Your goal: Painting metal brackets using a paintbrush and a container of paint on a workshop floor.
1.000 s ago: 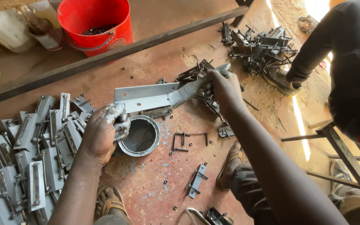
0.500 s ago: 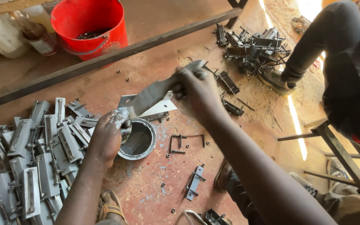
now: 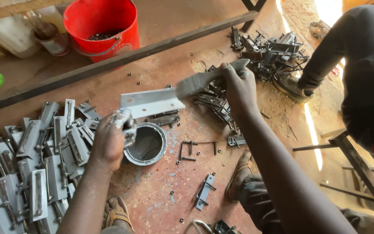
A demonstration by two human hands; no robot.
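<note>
Grey-painted metal plate (image 3: 151,102), pinched in left hand (image 3: 109,141) above paint tin (image 3: 146,144); right hand (image 3: 239,86) clasps brush (image 3: 204,80) at its end. Painted stack (image 3: 31,156) left; bare pile (image 3: 269,54) remains.

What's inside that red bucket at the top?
The red bucket holds a shallow layer of small dark pieces, probably metal hardware, lying at its bottom. Its near wall hides part of the floor inside, so how much is there cannot be told.
</note>
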